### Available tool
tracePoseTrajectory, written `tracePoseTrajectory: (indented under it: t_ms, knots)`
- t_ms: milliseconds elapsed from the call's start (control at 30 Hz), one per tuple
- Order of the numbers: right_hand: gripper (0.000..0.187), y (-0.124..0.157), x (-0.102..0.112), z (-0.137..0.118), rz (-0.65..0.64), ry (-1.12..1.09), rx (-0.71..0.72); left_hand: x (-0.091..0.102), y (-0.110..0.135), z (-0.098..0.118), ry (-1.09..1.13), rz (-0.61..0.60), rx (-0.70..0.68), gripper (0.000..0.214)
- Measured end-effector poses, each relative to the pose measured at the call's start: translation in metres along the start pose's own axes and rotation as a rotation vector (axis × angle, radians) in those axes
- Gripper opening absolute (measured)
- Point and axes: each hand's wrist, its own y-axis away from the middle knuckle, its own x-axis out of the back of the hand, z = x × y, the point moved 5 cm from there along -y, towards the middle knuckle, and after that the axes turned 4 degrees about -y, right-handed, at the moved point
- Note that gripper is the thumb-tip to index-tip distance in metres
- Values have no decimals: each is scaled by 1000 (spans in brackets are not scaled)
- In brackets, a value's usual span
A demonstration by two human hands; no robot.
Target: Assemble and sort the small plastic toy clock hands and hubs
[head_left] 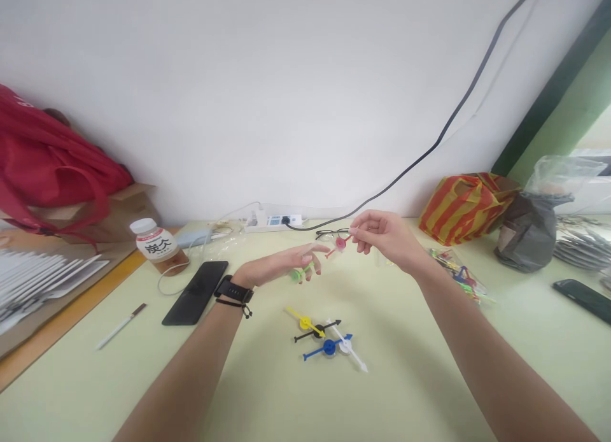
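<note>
In the head view, my right hand (382, 237) pinches one end of a red arrow spinner (340, 243) with a round hub, raised above the table. My left hand (281, 263), with a black watch (235, 290) on the wrist, holds a green arrow spinner (296, 275) under its fingers. Nearer to me on the table lie a yellow spinner (305, 323), a black spinner (319, 331), a blue spinner (329, 347) and a white spinner (345, 346), close together and partly overlapping.
A black phone (195, 293), a bottle (159, 246) and a pen (121, 326) are at the left. Behind my hands sit glasses (329, 232) and a power strip (273, 221). Right of them are a bag of coloured spinners (462, 276), a striped bag (468, 206) and another phone (583, 300).
</note>
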Motion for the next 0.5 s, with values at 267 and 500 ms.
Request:
tracePoseTrajectory:
  t_ms: [267,500]
  knots:
    - [31,0,-15,3,-48,97,-24,-4,-6,-4,26,3,-42,66]
    - [28,3,-11,-8,26,99,19,-7,-9,-3,66,-1,-71,68]
